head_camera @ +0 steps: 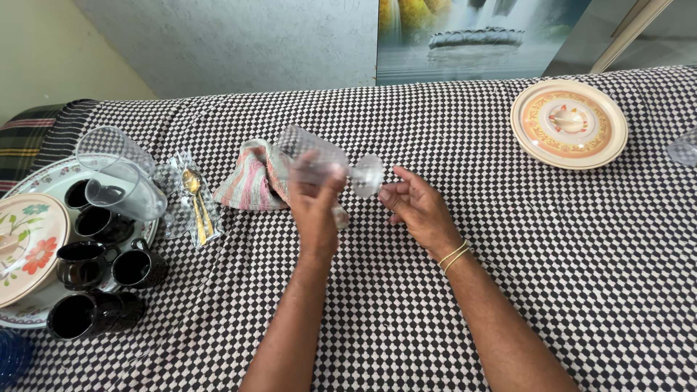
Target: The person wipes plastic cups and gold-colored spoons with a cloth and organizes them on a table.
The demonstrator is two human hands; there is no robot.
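Note:
My left hand (pixel 316 207) grips a clear stemmed glass (pixel 323 161) lying sideways above the checkered cloth, its bowl pointing left and its round foot (pixel 367 175) pointing right. The glass is blurred. My right hand (pixel 415 207) hovers just right of the foot, fingers loosely curled, holding nothing; thin bangles circle its wrist. A striped pink and green rag (pixel 254 178) lies crumpled on the cloth behind the left hand.
At left, a floral tray (pixel 54 181) carries several black mugs (pixel 138 268), two clear tumblers (pixel 120 178) and a flowered plate (pixel 25 247). Wrapped gold spoons (pixel 197 207) lie beside it. An orange-patterned plate (pixel 568 123) sits far right; another clear glass (pixel 684 147) is at the right edge.

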